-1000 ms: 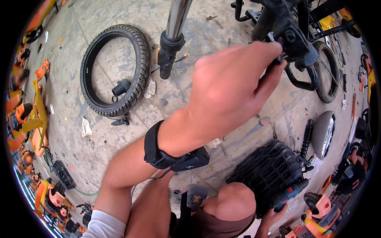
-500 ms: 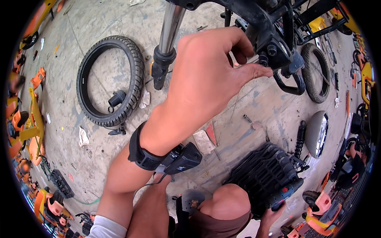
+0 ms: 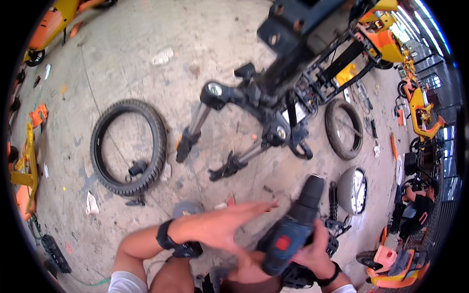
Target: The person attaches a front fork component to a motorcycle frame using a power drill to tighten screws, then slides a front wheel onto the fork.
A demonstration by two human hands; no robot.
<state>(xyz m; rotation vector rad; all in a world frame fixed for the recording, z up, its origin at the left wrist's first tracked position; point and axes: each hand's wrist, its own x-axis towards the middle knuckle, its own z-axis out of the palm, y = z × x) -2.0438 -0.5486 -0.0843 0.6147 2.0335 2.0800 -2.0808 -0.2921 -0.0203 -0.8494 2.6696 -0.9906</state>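
Observation:
A cordless drill [image 3: 288,234], dark with a red button, is raised in my right hand [image 3: 315,254]. Its wide black chuck points up and away from me. To the left of the drill, my left hand [image 3: 227,227] has its fingers stretched out and holds nothing; motion blurs it slightly. Beyond both hands stands a stripped black scooter frame [image 3: 293,53]. Its fork clamp [image 3: 246,95] carries two fork legs, the left fork leg [image 3: 190,129] and the right fork leg [image 3: 239,161]. Neither hand touches the frame.
A knobbly tyre [image 3: 159,141] lies at left with a black cylindrical part inside; another tyre [image 3: 332,134] lies at right. A headlight [image 3: 351,190] and a shock absorber [image 3: 333,200] lie near the drill. Orange-and-yellow scooters line both sides. Another person [image 3: 415,212] works at far right.
My left hand has left the fork clamp and drawn back toward me, its fingers opening out. My right hand has lifted the drill from low right to the middle. The view has tilted up.

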